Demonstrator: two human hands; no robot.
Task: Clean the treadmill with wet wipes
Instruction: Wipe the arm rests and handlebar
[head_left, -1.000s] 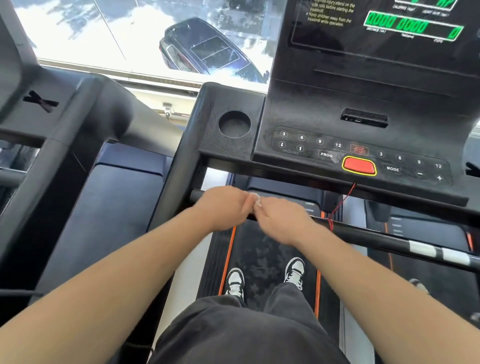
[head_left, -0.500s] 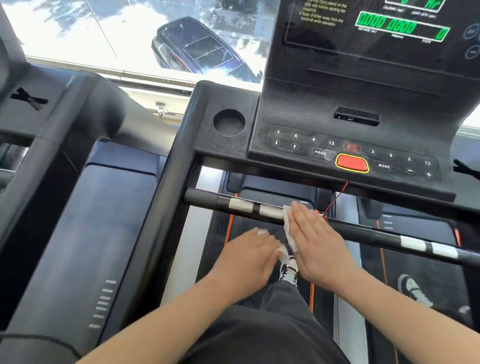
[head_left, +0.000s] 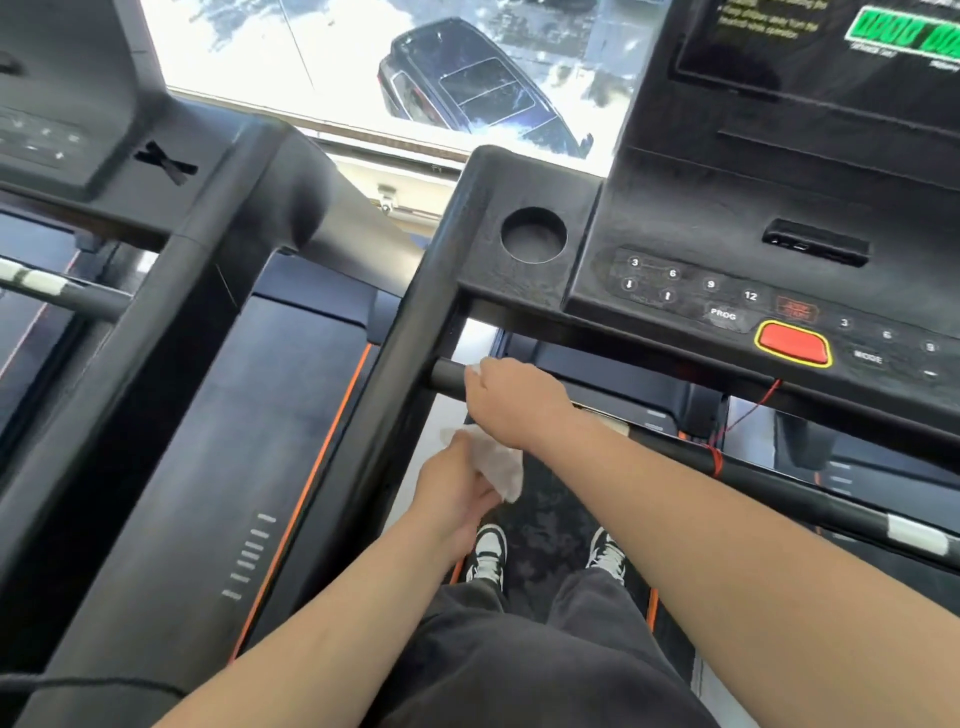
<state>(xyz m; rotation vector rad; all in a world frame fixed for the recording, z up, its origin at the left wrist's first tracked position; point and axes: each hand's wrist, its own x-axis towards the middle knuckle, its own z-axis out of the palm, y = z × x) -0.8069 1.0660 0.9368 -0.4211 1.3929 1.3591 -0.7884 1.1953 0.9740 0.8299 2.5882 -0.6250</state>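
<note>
— Two hands busy?
— Yes: left grip (head_left: 460, 486) pinches the wipe (head_left: 496, 460), at seven o'clock of the right grip (head_left: 511, 397), which is curled round the bar (head_left: 447, 375).
— Tip?
— Wrap the wipe fully; slide toward three o'clock, pressing firmly.

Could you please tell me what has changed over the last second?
The right hand slid left along the handlebar to its end, a small wipe under it. The left hand came off the bar and holds a crumpled wipe below it. The console stayed put.
</note>
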